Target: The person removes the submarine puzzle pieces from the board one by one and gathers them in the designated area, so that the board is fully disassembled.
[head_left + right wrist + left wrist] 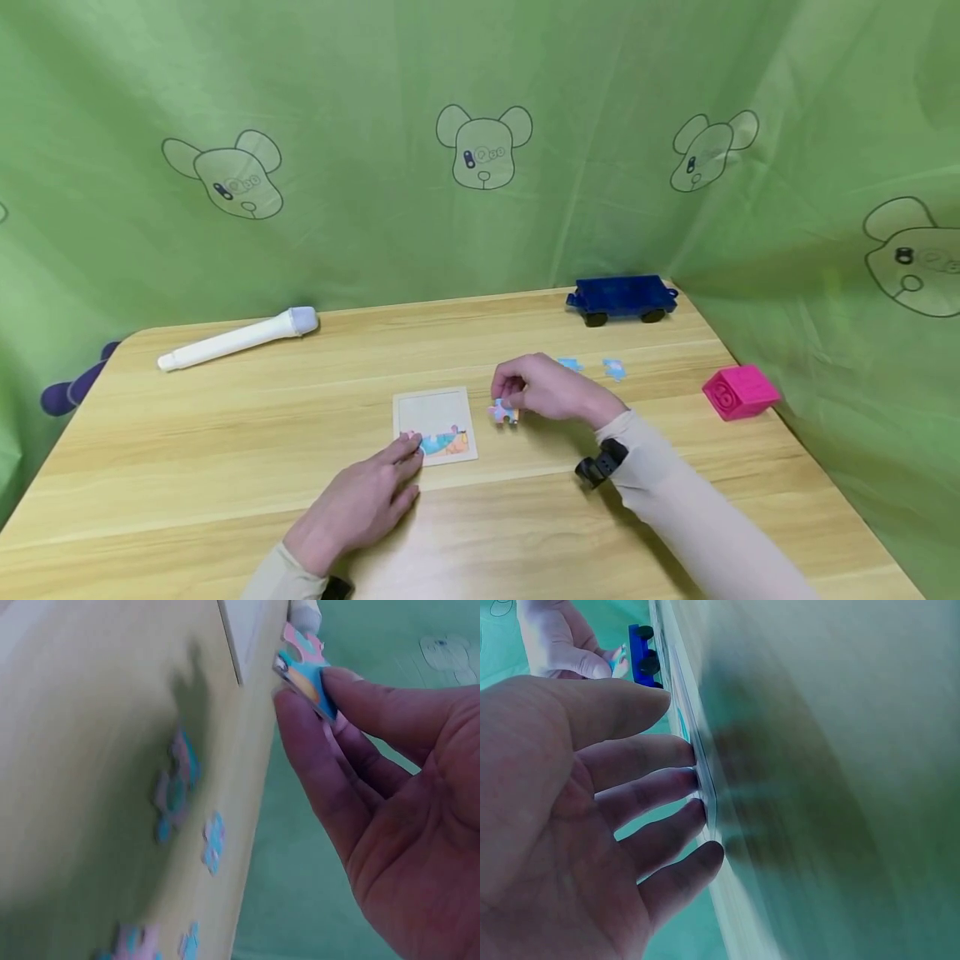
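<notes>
In the head view, a square puzzle tray lies mid-table, with joined pieces along its near side and bare board above them. Fingertips of my left hand rest at its near left corner; the left wrist view has those fingers spread and nearly straight along the tray's edge. To the right of the tray, my right hand pinches a jigsaw piece between thumb and fingers, raised above the table in the right wrist view. Blue and pink loose pieces lie on the table below that hand.
A white microphone-shaped toy lies at the back left. Along the back right stands a dark blue toy wagon, and a pink block sits by the right edge. Green fabric hangs behind the table and along its right side.
</notes>
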The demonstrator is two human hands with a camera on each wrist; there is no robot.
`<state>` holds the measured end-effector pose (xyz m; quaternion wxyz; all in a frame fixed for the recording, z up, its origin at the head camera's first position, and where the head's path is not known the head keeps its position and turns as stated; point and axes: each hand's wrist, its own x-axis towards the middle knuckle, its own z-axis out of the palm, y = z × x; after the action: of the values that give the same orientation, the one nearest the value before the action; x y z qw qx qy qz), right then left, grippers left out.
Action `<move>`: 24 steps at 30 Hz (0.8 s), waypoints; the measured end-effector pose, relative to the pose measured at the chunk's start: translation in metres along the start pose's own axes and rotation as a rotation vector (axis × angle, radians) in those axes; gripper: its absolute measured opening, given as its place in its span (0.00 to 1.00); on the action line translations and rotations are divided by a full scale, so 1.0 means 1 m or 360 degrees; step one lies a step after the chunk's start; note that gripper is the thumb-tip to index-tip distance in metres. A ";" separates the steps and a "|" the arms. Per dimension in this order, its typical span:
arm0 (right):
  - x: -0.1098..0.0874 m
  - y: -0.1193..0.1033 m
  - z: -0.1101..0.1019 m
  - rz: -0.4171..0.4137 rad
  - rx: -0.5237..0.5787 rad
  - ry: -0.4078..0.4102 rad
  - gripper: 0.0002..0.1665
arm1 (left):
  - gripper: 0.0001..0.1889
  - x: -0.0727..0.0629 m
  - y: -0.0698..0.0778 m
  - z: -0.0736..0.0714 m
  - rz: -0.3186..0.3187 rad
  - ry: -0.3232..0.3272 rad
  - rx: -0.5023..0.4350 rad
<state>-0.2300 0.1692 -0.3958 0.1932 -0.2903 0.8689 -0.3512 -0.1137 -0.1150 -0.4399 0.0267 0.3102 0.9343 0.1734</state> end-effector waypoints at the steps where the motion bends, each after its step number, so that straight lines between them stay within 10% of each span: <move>1: -0.002 0.002 -0.003 0.0003 0.0003 0.0011 0.09 | 0.23 0.000 0.000 0.000 -0.0001 -0.0001 -0.0001; 24: -0.061 0.055 -0.065 0.0185 0.0014 0.0070 0.09 | 0.23 -0.001 -0.001 -0.001 0.0010 0.0013 0.0005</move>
<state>-0.2398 0.2727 -0.3835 0.1954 -0.2308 0.8868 -0.3496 -0.1137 -0.1166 -0.4393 0.0220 0.3124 0.9337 0.1733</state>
